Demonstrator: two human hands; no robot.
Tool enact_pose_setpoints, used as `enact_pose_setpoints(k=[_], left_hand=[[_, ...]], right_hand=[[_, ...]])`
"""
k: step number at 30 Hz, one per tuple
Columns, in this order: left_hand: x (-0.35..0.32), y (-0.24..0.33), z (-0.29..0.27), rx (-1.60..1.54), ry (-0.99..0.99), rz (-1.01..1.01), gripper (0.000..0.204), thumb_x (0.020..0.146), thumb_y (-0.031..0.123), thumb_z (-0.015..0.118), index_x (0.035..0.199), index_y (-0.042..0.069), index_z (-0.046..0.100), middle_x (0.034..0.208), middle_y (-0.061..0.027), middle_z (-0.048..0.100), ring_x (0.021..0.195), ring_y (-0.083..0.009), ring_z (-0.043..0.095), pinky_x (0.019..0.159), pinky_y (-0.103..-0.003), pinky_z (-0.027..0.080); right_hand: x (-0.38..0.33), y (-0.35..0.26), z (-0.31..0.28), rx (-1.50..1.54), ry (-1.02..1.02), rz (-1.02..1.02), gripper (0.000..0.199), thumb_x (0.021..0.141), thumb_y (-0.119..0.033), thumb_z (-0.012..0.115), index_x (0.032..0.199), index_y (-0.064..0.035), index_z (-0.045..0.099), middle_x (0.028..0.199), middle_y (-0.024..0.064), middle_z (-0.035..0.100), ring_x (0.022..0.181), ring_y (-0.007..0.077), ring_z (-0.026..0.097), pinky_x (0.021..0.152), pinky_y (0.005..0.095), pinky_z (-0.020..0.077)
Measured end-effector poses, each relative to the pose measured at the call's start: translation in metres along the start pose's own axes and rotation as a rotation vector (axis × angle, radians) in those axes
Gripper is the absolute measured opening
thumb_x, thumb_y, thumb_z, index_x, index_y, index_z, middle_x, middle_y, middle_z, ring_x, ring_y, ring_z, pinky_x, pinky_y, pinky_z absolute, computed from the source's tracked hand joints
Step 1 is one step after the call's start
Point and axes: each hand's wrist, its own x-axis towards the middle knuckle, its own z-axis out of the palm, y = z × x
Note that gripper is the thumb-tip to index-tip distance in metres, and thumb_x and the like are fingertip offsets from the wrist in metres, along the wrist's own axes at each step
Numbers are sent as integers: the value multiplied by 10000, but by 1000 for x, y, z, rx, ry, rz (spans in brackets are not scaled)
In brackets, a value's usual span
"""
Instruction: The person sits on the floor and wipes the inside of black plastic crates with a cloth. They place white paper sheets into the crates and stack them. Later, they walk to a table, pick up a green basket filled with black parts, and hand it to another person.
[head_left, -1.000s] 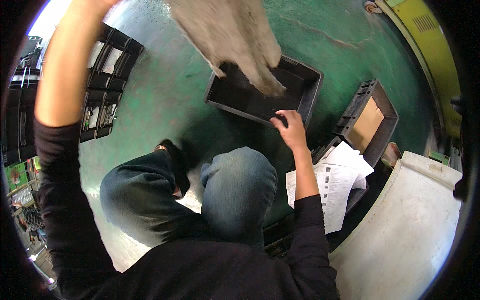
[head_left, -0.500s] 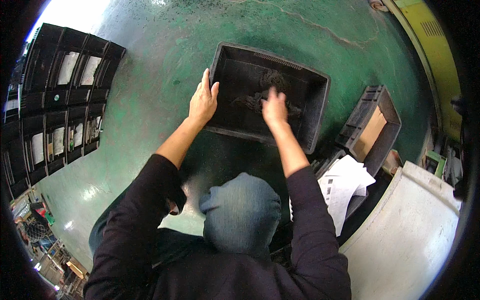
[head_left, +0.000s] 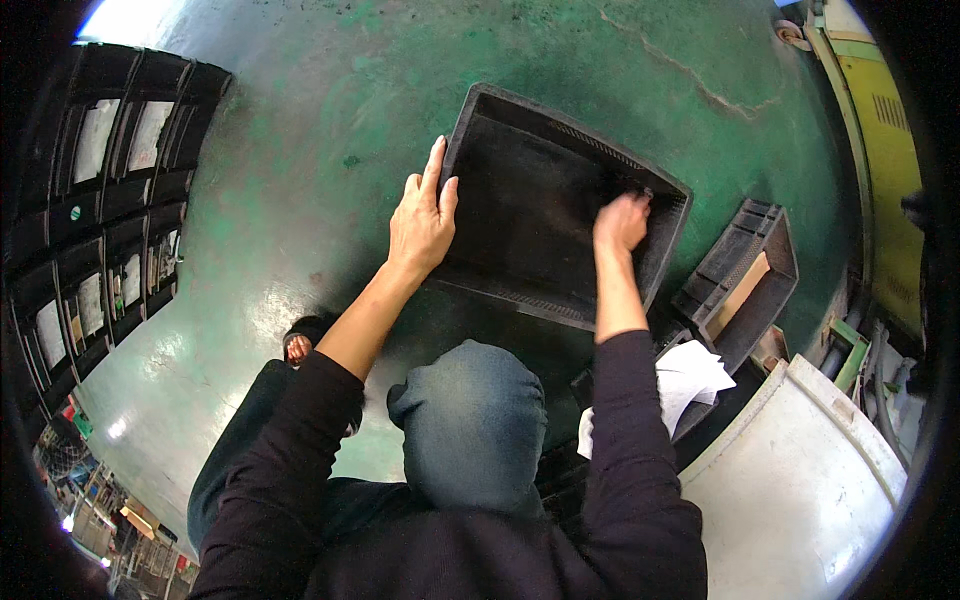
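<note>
The black crate [head_left: 565,145] sits on the green floor [head_left: 300,180]; handling inside it seems under way, though how much is done or left is unclear; the left hand [head_left: 422,222] lies against its left rim, fingers extended, thumb spread; the right hand [head_left: 622,222], blurred, curls inside near the right wall, any hold indiscernible.
</note>
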Motion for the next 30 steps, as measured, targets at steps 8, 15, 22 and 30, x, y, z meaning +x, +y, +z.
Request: enact_pose_setpoints(k=[8, 15, 22, 30], left_hand=[[4, -4, 0, -62, 10, 57, 519, 949, 293, 422, 1436, 250, 246, 924, -192, 518, 811, -369, 560, 737, -449, 457], [2, -1, 3, -17, -4, -29, 498, 960, 338, 392, 1433, 254, 260, 892, -172, 506, 810, -343, 558, 738, -439, 448], [2, 2, 4, 32, 32, -18, 497, 961, 348, 384, 1432, 255, 257, 891, -171, 503, 810, -344, 557, 735, -440, 452], [2, 1, 7, -2, 21, -41, 495, 956, 337, 397, 1427, 263, 265, 884, -183, 502, 793, -356, 558, 725, -453, 463]], right_hand=[[-35, -144, 27, 621, -209, -519, 254, 857, -143, 454, 1074, -35, 531, 1070, 167, 543, 900, 354, 584, 727, 443, 513], [20, 40, -15, -226, 118, -622, 141, 798, -146, 521, 831, -89, 645, 853, 102, 628, 843, 282, 608, 642, 426, 514], [-48, 85, -27, -166, -429, -725, 179, 747, -31, 540, 911, -59, 605, 924, 140, 588, 881, 314, 596, 700, 427, 518], [-91, -22, -16, 269, -616, -947, 340, 708, -36, 558, 1043, -54, 613, 1183, 165, 552, 1078, 338, 539, 867, 420, 477]])
